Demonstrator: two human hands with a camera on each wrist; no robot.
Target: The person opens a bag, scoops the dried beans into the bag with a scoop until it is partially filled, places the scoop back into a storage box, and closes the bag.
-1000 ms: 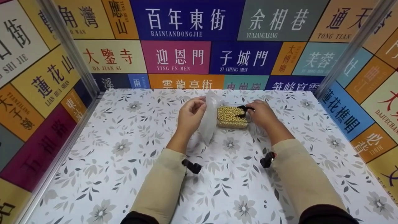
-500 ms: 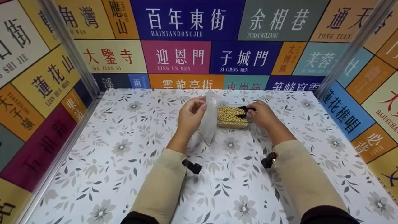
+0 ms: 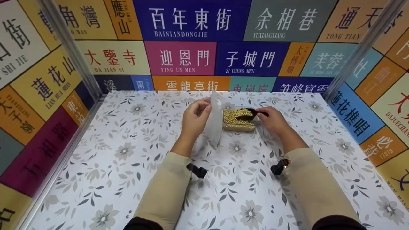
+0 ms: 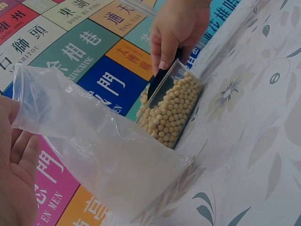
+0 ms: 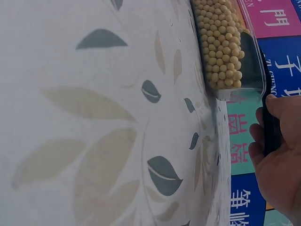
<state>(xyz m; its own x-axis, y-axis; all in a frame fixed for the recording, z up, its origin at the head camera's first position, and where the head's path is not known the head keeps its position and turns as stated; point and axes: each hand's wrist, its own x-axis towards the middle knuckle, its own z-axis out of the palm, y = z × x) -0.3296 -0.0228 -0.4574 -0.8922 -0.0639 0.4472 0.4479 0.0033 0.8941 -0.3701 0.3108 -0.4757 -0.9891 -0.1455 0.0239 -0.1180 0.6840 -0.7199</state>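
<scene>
A clear rectangular container [image 3: 238, 127] of round yellow soybeans [image 3: 230, 116] stands toward the back of the table. My right hand [image 3: 273, 120] grips the handle of a black scoop [image 3: 247, 114], whose bowl sits among the beans with some heaped on it. To the container's left, my left hand [image 3: 195, 117] pinches the top edge of a translucent plastic bag [image 3: 216, 121] and holds it upright. In the left wrist view the bag [image 4: 103, 141] looks thin and slack, its bottom near the container. The right wrist view shows the beans [image 5: 221, 47] lower at the handle end.
A white cloth with grey flowers and leaves covers the table [image 3: 223, 188]. Panels with large characters [image 3: 183, 59] wall the back and both sides. Black wrist cameras [image 3: 198, 171] are strapped over beige sleeves [image 3: 166, 188].
My right hand has drawn the scoop up out of the beans, its bowl now showing more and carrying some. The left hand and bag stay nearly still.
</scene>
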